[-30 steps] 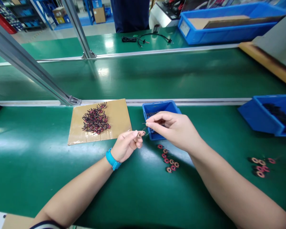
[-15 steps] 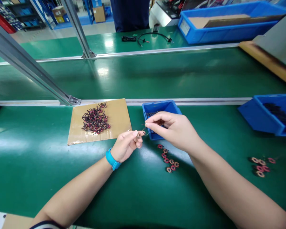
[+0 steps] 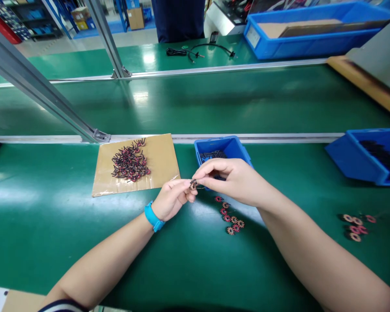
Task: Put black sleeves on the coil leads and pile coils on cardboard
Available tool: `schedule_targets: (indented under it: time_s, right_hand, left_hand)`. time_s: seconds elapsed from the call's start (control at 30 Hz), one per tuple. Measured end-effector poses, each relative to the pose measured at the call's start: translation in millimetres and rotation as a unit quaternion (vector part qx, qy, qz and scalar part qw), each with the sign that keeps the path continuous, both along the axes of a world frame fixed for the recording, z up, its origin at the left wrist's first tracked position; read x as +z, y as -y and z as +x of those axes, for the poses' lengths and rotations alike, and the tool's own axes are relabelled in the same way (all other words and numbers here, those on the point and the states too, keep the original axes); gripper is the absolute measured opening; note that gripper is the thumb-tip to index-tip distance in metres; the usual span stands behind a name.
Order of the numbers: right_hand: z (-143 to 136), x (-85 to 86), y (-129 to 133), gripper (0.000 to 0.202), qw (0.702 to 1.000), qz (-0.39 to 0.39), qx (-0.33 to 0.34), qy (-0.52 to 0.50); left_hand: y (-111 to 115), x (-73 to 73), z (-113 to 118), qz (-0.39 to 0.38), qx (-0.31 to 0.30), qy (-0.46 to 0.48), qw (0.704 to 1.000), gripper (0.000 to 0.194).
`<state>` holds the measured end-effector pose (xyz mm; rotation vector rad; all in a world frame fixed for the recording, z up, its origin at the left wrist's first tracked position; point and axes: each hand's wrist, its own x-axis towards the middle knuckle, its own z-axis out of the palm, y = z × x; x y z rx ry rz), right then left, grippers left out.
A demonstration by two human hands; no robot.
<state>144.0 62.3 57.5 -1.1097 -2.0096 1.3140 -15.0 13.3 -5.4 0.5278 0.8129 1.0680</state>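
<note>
While I look down through the head camera from a distance, a green bench (image 3: 169, 264) fills much of the view, with a sheet of cardboard (image 3: 164, 158) lying toward its far side at left. A blue bin of dark pieces (image 3: 360, 160) sits at far right, and a smaller blue bin (image 3: 235, 149) stands just beyond my hands. My right hand (image 3: 238, 177) reaches across in front of that smaller bin to meet my left hand (image 3: 170, 199), the two together at the fingertips. A heap of small rings with black leads (image 3: 131, 164) rests on the cardboard, while loose rings in red and copper tones (image 3: 226, 218) lie on the bench just below my right hand. Between my two hands, off the bench, is one wound ring (image 3: 193, 185), its near side nipped between my left thumb and fingers; my right thumb and forefinger are closed at its dark upper side, though what they pinch is too small to tell. I judge the ring light and fairly stiff in its body, best taken by the rim across its thickness, where a light pinch should keep the windings from scuffing. Slimmest of all, a fine wire (image 3: 200, 187) runs out beside it, likely springy, easily bent and apt to slip, so I would grip it close to the ring rather than tug its end.
</note>
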Motion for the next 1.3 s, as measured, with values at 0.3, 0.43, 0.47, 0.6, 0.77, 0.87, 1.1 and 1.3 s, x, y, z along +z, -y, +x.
schedule_targets:
  time_s: [0.3,0.43,0.47,0.6,0.77,0.87,1.1,1.3]
  right_hand:
    - [-1.7,-2.9,-0.4,0.010,0.993,0.116,0.011,-0.015]
    - [-2.9,-3.7,0.0,0.016,0.982,0.189,0.031,-0.007]
    - [-3.2,-3.9,-0.1,0.017,0.977,0.213,0.034,-0.009]
    - [-3.7,-4.6,-1.7,0.022,0.958,0.277,0.065,-0.020]
    - [-3.7,-7.5,-2.8,0.022,0.956,0.278,0.091,-0.031]
    - [-4.6,-7.6,-1.8,0.018,0.962,0.260,0.060,-0.057]
    - [5.5,7.5,-3.2,0.014,0.949,0.310,-0.038,-0.040]
    - [16.4,8.8,-6.5,0.038,0.971,0.227,0.008,0.070]
  left_hand:
    - [-0.7,0.1,0.9,-0.009,-0.004,0.014,1.000,0.023]
    - [-1.0,0.6,1.6,-0.014,-0.004,0.020,1.000,0.022]
    - [-1.1,0.7,1.8,-0.014,-0.004,0.021,1.000,0.023]
    - [-1.4,0.3,1.7,-0.009,-0.009,0.024,1.000,0.024]
    - [-1.3,0.2,1.1,0.001,-0.008,0.034,0.999,0.025]
    - [-1.3,1.4,1.4,-0.005,-0.009,0.034,0.999,0.026]
    - [-1.9,0.9,2.9,-0.015,0.011,0.040,0.999,0.028]
    - [-2.3,-2.9,2.2,-0.006,0.039,0.044,0.998,0.027]
